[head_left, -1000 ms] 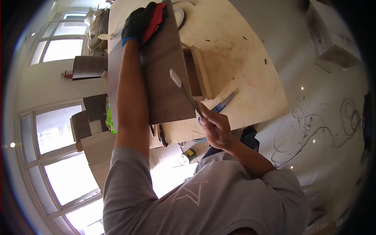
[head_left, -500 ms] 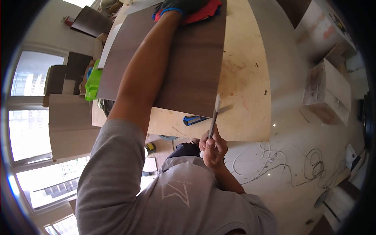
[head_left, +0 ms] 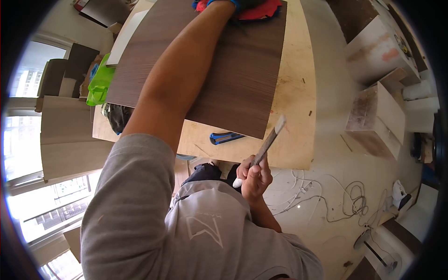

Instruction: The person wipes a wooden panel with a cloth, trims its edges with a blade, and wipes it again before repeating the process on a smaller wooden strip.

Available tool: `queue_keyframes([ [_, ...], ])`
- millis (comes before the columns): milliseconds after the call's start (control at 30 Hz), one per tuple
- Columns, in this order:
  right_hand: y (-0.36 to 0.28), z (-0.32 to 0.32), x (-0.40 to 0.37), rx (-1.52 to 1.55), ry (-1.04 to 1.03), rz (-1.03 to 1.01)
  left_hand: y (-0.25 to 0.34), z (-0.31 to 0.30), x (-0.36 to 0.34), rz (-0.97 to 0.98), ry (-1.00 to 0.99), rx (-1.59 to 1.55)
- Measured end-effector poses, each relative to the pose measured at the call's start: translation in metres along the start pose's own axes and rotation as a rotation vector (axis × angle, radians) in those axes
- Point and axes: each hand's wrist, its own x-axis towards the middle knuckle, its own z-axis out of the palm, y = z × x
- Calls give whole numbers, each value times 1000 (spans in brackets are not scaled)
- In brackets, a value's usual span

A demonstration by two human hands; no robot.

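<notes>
My left arm reaches far across a dark wood-grain board [head_left: 242, 79]. At the top edge of the view, my left hand [head_left: 249, 3], in a dark glove with a blue cuff, rests by a red cloth [head_left: 263, 11] on the board; its fingers are hidden. My right hand [head_left: 254, 179] is bare and closed around a narrow flat file [head_left: 268, 142] with a whitened tip. The file points up and to the right, apart from the board's near corner. A blue utility knife [head_left: 225, 137] lies near the board's front edge.
The board lies on a pale plywood worktable [head_left: 294, 107] with small debris. A green bag [head_left: 99, 87] and a dark bag [head_left: 118, 117] sit at its left. Cables [head_left: 326, 196] trail over the floor at right, near a cardboard box [head_left: 375, 119].
My right hand has tilted the file to the right, and its tip has moved away from the board's edge. The view has shifted slightly; my left hand stays by the cloth.
</notes>
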Motion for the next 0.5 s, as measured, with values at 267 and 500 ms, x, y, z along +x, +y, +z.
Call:
queue_keyframes([
  [267, -3, 1, 4, -88, -3, 13, -2, 8, 7, -11, 7, 21],
  [500, 8, 5, 39, -97, 78, -16, -1, 5, 2, -18, 39, -2],
])
